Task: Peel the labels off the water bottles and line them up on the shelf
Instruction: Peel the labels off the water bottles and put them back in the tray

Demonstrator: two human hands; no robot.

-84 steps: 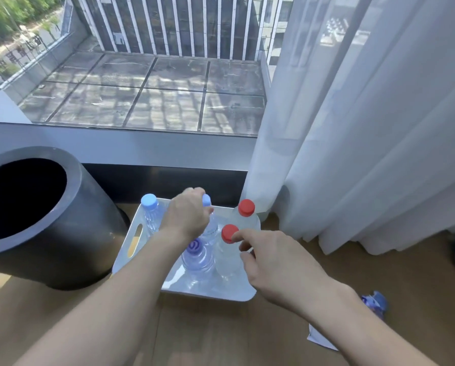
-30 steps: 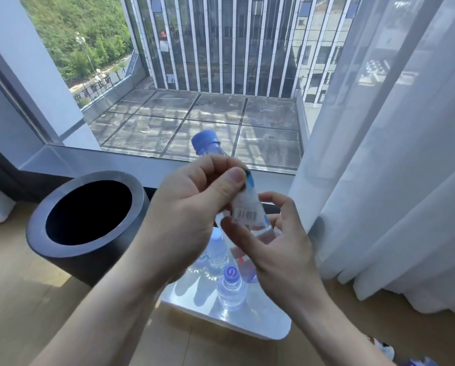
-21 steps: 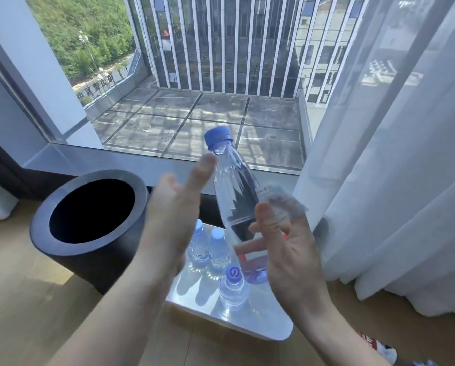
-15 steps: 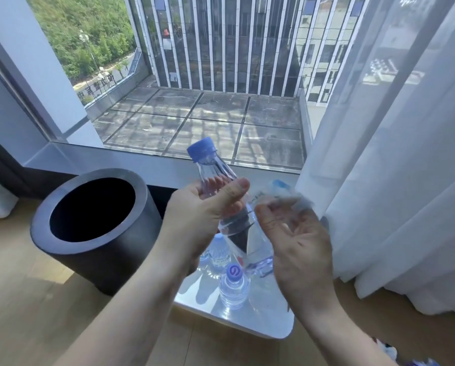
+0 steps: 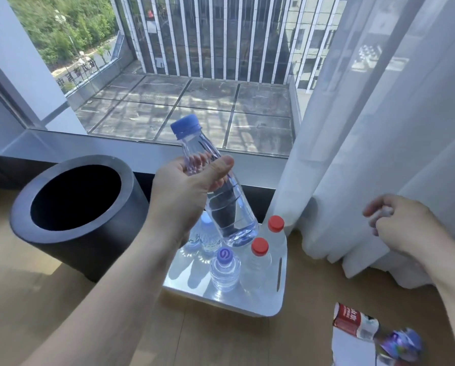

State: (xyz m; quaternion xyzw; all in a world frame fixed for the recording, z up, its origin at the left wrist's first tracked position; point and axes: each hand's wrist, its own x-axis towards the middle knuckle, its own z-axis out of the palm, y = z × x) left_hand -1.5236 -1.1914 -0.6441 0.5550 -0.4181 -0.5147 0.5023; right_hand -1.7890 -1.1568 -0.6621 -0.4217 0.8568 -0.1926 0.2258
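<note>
My left hand [image 5: 184,196] grips a clear water bottle [image 5: 229,207] with a blue cap, tilted, above the white tray [image 5: 279,299]. No label shows on this bottle. My right hand [image 5: 403,223] is off to the right in front of the curtain, its fingers curled around a small pale crumpled label [image 5: 378,212]. On the tray stand two red-capped bottles [image 5: 259,245], a purple-capped bottle [image 5: 224,268], and more bottles partly hidden behind my left hand.
A tall dark round bin [image 5: 70,207] stands open on the wooden floor to the left of the tray. A white sheer curtain [image 5: 379,128] hangs at the right. Peeled labels [image 5: 353,323] lie on the floor at lower right. A grey window sill [image 5: 115,146] runs behind.
My hands lifted a blue-capped bottle from the tray and peeled its label. My right hand has moved away to the right with the label, while my left hand keeps the bottle.
</note>
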